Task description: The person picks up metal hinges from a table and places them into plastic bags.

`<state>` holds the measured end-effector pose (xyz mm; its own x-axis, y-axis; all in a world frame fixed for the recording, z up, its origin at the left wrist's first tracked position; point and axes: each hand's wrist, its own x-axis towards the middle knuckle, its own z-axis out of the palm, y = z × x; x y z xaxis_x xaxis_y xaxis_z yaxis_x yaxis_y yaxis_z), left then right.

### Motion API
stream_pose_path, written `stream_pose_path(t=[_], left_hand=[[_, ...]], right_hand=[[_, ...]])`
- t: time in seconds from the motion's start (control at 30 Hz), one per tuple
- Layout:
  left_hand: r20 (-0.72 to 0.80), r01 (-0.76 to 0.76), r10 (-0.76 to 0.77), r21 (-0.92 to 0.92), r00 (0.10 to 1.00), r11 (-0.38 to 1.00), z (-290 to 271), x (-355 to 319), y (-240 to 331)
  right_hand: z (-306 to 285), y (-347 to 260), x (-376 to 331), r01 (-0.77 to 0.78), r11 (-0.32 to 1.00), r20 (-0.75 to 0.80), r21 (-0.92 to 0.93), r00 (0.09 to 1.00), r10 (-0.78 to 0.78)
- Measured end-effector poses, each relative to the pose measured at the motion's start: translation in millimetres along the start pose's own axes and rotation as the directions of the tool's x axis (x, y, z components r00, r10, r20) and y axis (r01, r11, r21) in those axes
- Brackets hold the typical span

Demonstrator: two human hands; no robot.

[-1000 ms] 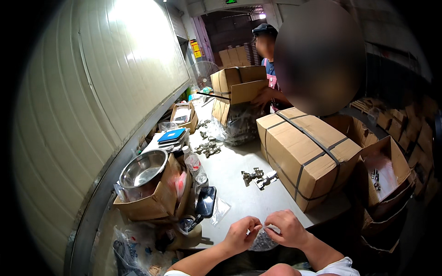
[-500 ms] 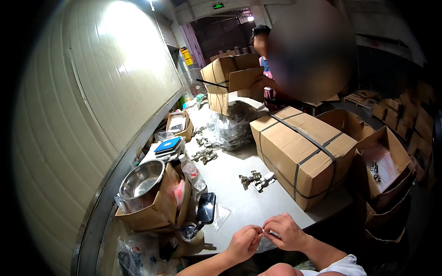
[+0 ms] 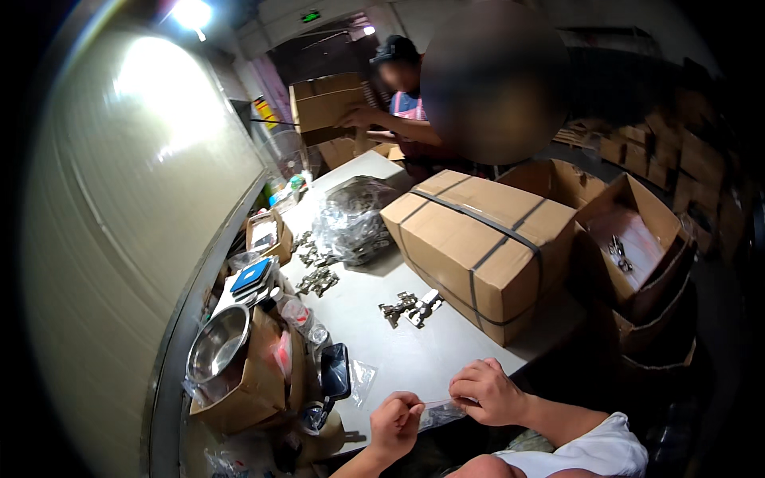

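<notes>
My left hand (image 3: 396,424) and my right hand (image 3: 488,393) are both closed in a pinch at the table's near edge. Between them stretches the top edge of a clear plastic bag (image 3: 441,414), marked by a thin reddish line. What the bag holds is too unclear to tell. Farther up the table lie a few metal hinges (image 3: 408,308), apart from both hands. A phone (image 3: 335,371) rests to the left of my left hand, with a flat clear bag (image 3: 362,381) beside it.
A strapped carton (image 3: 478,239) stands right on the table (image 3: 374,342). Wrapped hinges (image 3: 355,223) and loose hinges (image 3: 319,280) lie beyond. At left are a steel bowl (image 3: 217,342) and bottles (image 3: 295,311). Open cartons (image 3: 625,239) stand right. A co-worker (image 3: 410,119) handles a far carton (image 3: 327,107).
My hands have moved apart, drawing the bag's edge taut between them. The view has swung, shifting the scene leftward. The co-worker's hand now shows at the far carton, which has also turned.
</notes>
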<state>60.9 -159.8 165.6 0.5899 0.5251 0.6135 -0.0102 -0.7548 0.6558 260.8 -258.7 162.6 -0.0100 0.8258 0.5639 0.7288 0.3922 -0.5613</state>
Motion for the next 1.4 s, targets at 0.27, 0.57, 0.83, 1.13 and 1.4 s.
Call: stream_pose_path(t=[0.27,0.57,0.83,1.13,1.4], left_hand=[[-0.023,0.078,-0.082,-0.148,0.996,0.986,-3,0,1],[0.165,0.187,-0.122,-0.469,0.979,0.864,45,26,32],[-0.042,0.119,-0.117,0.033,0.992,0.992,72,15,-64],[-0.187,0.338,-0.312,0.129,0.931,0.932,79,-5,-141],[-0.081,0.352,-0.342,0.244,0.936,0.904,60,-8,-138]], right_hand=[[-26,17,-32,-0.045,0.990,-0.015,0.130,0.999,0.048],[-98,16,-50,-0.124,0.965,-0.193,0.230,0.966,0.170],[-229,61,17,-0.141,0.988,-0.636,-0.059,0.768,0.071],[-355,270,145,-0.386,0.741,-0.678,-0.550,0.724,-0.126],[-173,109,144,0.083,0.966,-0.403,-0.245,0.897,-0.180]])
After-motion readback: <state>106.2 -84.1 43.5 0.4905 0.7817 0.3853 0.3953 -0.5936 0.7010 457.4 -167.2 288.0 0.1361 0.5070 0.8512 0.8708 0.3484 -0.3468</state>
